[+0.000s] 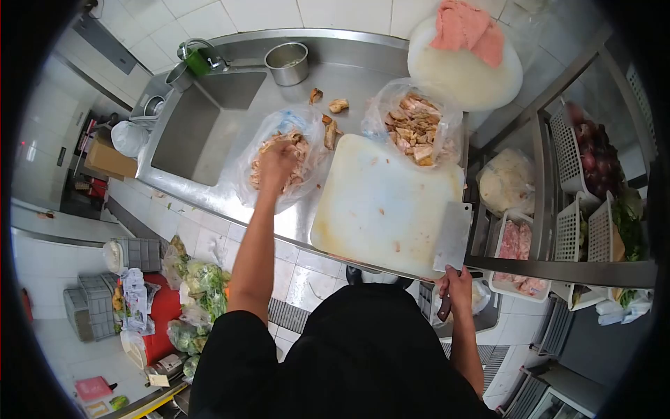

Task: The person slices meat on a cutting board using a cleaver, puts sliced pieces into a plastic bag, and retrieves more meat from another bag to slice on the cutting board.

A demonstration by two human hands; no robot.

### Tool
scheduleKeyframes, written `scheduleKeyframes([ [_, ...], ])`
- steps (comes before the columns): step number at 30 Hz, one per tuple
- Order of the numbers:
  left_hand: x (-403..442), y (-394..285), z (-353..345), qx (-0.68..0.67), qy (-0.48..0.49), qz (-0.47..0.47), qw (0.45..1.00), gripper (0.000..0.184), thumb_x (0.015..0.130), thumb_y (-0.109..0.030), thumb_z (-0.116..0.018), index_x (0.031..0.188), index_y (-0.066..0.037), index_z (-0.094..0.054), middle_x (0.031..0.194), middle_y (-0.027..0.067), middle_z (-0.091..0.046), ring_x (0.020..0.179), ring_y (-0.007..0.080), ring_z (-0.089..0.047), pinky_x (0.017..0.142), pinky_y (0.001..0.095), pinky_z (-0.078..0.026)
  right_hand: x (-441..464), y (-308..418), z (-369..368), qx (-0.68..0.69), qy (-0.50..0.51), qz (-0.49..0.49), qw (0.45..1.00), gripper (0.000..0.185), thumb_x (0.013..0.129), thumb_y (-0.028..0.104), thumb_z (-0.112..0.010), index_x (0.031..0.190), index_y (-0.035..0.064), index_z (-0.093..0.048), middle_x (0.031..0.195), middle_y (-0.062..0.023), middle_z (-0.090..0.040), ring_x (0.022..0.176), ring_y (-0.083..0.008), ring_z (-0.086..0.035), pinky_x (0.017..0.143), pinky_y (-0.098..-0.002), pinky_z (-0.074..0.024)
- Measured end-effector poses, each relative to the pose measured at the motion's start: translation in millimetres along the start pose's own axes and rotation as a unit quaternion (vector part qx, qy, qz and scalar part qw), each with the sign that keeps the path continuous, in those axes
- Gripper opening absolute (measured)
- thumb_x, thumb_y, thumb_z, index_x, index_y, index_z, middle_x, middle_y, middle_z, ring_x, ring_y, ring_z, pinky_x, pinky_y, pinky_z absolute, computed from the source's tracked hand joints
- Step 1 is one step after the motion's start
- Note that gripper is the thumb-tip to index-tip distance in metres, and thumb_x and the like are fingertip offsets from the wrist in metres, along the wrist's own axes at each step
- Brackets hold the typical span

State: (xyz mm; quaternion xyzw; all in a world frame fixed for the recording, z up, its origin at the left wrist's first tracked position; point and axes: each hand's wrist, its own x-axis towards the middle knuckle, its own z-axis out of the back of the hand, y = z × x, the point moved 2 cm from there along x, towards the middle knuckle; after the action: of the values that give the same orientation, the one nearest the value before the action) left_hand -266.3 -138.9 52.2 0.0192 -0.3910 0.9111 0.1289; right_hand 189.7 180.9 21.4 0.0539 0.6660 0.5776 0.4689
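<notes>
My left hand [278, 166] is over a clear plastic bag [241, 174] of cut meat pieces [296, 150], its fingers down among the pieces. They blend with the meat, so whether they grip a piece is unclear. A cleaver [453, 234] is in my right hand [457, 285], its broad blade lying over the right front corner of the white cutting board [384, 185]. Small meat scraps dot the board. Behind it, a second clear bag [377, 122] holds browned, chopped meat [415, 129]. Several larger browned chunks [338, 106] lie on the steel counter between the bags.
A sink [202, 140] with a faucet [209, 59] is at the left, and a metal pot [287, 64] stands behind. A round board [464, 80] with a pink cloth [469, 33] leans at back right. Shelving [579, 265] with baskets borders the right side.
</notes>
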Motion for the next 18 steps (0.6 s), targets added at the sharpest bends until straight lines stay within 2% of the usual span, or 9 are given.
scheduleKeyframes([
  [1, 5.8, 13.6, 13.4, 0.102, -0.031, -0.058, 0.993, 0.051, 0.077, -0.015, -0.077, 0.128, -0.011, -0.071, 0.116, 0.0221, -0.071, 0.100, 0.0319, -0.071, 0.089, 0.0441, -0.057, 1.1, -0.8, 0.4, 0.003, 0.002, 0.001, 1.000, 0.016, 0.099, 0.017, -0.062, 0.101, 0.0042, -0.054, 0.058, -0.0022, -0.051, 0.039, -0.0146, -0.050, 0.036, -0.0304, -0.0430],
  [2, 6.0, 30.2, 13.5, 0.105, -0.032, -0.061, 0.992, 0.051, 0.077, -0.015, -0.077, 0.128, -0.011, -0.071, 0.116, 0.0221, -0.071, 0.100, 0.0319, -0.071, 0.089, 0.0441, -0.057, 1.8, -2.0, 0.6, 0.009, 0.005, 0.009, 1.000, 0.016, 0.099, 0.017, -0.062, 0.100, 0.0039, -0.053, 0.058, -0.0023, -0.051, 0.039, -0.0146, -0.050, 0.036, -0.0303, -0.0430],
  [4, -1.8, 53.3, 7.5, 0.184, -0.027, -0.058, 0.981, 0.058, 0.073, -0.018, -0.078, 0.130, -0.013, -0.069, 0.130, 0.0288, -0.063, 0.112, 0.0425, -0.066, 0.096, 0.0501, -0.054, 3.3, -3.3, 1.0, 0.018, 0.008, 0.015, 1.000, 0.016, 0.099, 0.017, -0.062, 0.100, 0.0035, -0.053, 0.058, -0.0023, -0.051, 0.039, -0.0146, -0.050, 0.035, -0.0303, -0.0430],
  [5, 2.2, 56.3, 8.5, 0.186, -0.027, -0.059, 0.980, 0.058, 0.073, -0.018, -0.078, 0.130, -0.013, -0.069, 0.130, 0.0288, -0.063, 0.112, 0.0425, -0.066, 0.096, 0.0501, -0.054, 4.6, -3.3, 1.1, 0.012, 0.013, 0.019, 1.000, 0.016, 0.099, 0.016, -0.062, 0.100, 0.0031, -0.052, 0.058, -0.0025, -0.051, 0.039, -0.0146, -0.050, 0.035, -0.0305, -0.0429],
  [7, 18.3, 53.3, 10.7, 0.210, 0.036, 0.017, 0.977, 0.056, 0.073, -0.018, -0.077, 0.129, -0.014, -0.069, 0.133, 0.0307, -0.061, 0.113, 0.0455, -0.065, 0.094, 0.0495, -0.055, 4.8, 0.6, -0.7, 0.007, 0.016, 0.024, 1.000, 0.017, 0.099, 0.016, -0.062, 0.099, 0.0026, -0.052, 0.057, -0.0026, -0.051, 0.038, -0.0147, -0.050, 0.035, -0.0307, -0.0429],
  [9, 46.9, 67.0, 17.3, 0.216, 0.030, 0.014, 0.976, 0.051, 0.074, -0.020, -0.078, 0.124, -0.012, -0.070, 0.129, 0.0274, -0.064, 0.114, 0.0435, -0.066, 0.093, 0.0488, -0.055, 3.2, 5.0, -3.2, 0.000, 0.016, 0.028, 0.999, 0.017, 0.099, 0.016, -0.062, 0.097, 0.0022, -0.051, 0.057, -0.0030, -0.051, 0.038, -0.0147, -0.049, 0.034, -0.0313, -0.0426],
  [13, 82.7, 69.0, 39.5, 0.175, 0.108, 0.063, 0.977, 0.058, 0.076, -0.023, -0.079, 0.132, -0.011, -0.067, 0.129, 0.0201, -0.069, 0.109, 0.0388, -0.069, 0.095, 0.0446, -0.055, 4.7, 4.1, -1.8, -0.011, 0.016, 0.030, 0.999, 0.019, 0.098, 0.016, -0.062, 0.095, 0.0028, -0.049, 0.057, -0.0032, -0.051, 0.038, -0.0147, -0.049, 0.034, -0.0314, -0.0424],
  [15, 87.2, 73.6, 42.5, 0.054, 0.101, 0.018, 0.993, 0.065, 0.077, -0.029, -0.079, 0.137, -0.009, -0.064, 0.135, 0.0200, -0.066, 0.114, 0.0383, -0.068, 0.096, 0.0446, -0.055, 4.6, 2.0, -0.6, 0.004, 0.013, 0.029, 0.999, 0.019, 0.099, 0.017, -0.063, 0.100, 0.0006, -0.054, 0.056, -0.0048, -0.054, 0.038, -0.0150, -0.049, 0.035, -0.0317, -0.0414],
  [18, 90.5, 82.8, 37.9, 0.054, 0.047, -0.037, 0.997, 0.066, 0.079, -0.033, -0.078, 0.138, -0.008, -0.062, 0.132, 0.0185, -0.068, 0.115, 0.0372, -0.067, 0.096, 0.0456, -0.054, 5.8, 0.5, 1.5, -0.004, 0.010, 0.024, 1.000, 0.019, 0.099, 0.017, -0.063, 0.100, 0.0003, -0.053, 0.056, -0.0047, -0.053, 0.038, -0.0150, -0.049, 0.035, -0.0320, -0.0416],
])
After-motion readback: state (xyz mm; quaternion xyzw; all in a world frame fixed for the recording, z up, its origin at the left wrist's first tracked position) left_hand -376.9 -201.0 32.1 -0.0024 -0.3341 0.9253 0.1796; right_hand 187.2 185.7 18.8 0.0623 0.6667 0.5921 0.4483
